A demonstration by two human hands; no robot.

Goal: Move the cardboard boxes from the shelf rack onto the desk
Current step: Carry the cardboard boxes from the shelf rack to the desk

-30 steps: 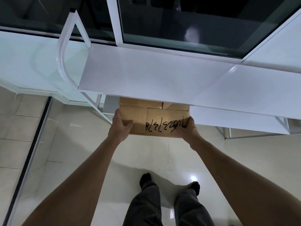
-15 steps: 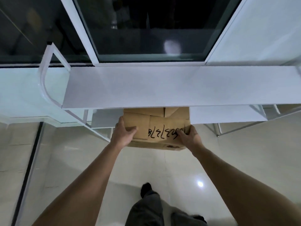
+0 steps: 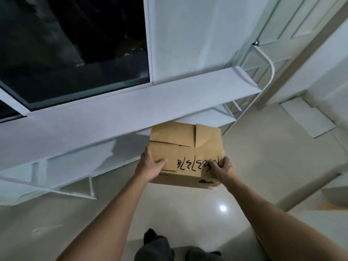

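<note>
A brown cardboard box (image 3: 188, 146) with black handwriting on its folded top flaps is in the air just in front of the white shelf rack (image 3: 113, 117). Its far edge is still under the rack's top board. My left hand (image 3: 150, 166) grips the box's near left corner, thumb on top. My right hand (image 3: 222, 170) grips the near right corner and covers part of the writing. No desk surface can be clearly told apart in this view.
A dark window (image 3: 75, 44) with a white frame is behind the rack. A white door (image 3: 293, 25) stands at the right. A flat white panel (image 3: 308, 119) lies on the glossy tiled floor (image 3: 263, 166). My legs and feet (image 3: 156, 245) are below the box.
The box has come out from the lower shelf toward me, and most of its top now shows. The view has swung to the right, so the door and rack's right end appear.
</note>
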